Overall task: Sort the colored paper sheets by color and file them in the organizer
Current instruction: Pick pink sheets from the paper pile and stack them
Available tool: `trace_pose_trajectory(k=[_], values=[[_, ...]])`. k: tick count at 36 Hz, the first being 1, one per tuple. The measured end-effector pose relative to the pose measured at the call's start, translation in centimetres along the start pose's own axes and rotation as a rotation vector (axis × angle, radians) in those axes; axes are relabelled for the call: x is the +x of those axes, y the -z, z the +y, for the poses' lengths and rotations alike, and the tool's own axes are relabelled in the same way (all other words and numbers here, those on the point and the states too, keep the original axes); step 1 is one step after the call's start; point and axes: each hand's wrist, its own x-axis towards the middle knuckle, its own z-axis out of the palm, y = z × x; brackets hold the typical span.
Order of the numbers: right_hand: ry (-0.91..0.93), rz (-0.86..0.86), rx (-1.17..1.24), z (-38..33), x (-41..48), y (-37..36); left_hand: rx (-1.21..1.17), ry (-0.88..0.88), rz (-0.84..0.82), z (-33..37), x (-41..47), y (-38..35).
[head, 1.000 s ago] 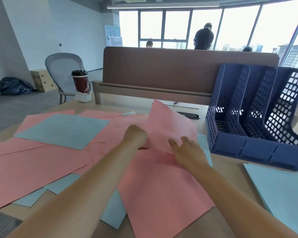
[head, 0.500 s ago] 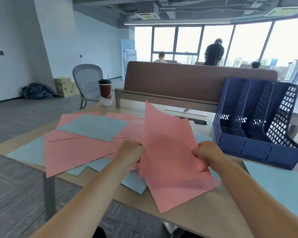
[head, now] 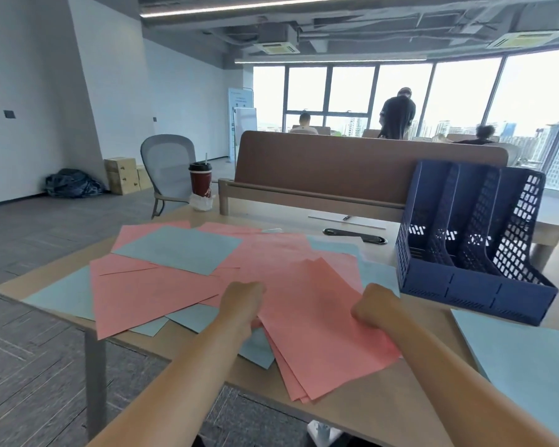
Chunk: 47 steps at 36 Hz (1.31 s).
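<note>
While the top pink sheet stood raised between the 2 hands 0.5 s ago, it now lies flat on a stack of salmon-pink paper sheets [head: 323, 337] at the front edge of the light wooden table [head: 384, 417]. The left hand [head: 243, 301] is curled at the left edge of this stack and the right hand [head: 373, 307] is curled at its right edge. Both seem to hold the paper, but the fingertips are hidden behind the backs of the hands, so this is my judgement only. The corners of the stack are fanned and do not match yet.

This change means that 1 more pink sheet has joined the sorted pile, and the collecting step goes on. Other loose pink sheets [head: 149, 295] are spread on the left, mixed with pale blue paper sheets [head: 178, 248]; 1 more blue sheet [head: 530, 366] lies apart on the right. The dark blue plastic mesh organizer [head: 471, 253] stands just beside the stack, on its right, and its 3 compartments look empty from here. So nothing is filed yet, and the task is in its early part. Probably the stack needs squaring before it can slide into a compartment. A dark red paper cup [head: 200, 180] stands far at the back corner.
</note>
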Motion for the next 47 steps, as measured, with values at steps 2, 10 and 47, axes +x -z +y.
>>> trace_pose_trajectory(k=[2,10,47], values=[[0.001,0.008,0.004,-0.3,-0.7,0.3,-0.039,-0.007,0.011,-0.1,-0.4,-0.1],[0.011,0.017,-0.048,-0.5,-1.4,0.5,0.004,-0.036,-0.015,-0.9,0.0,-0.1],[-0.116,-0.007,0.698,-5.9,5.5,2.1,0.322,-0.139,0.07,0.7,8.2,-1.5]])
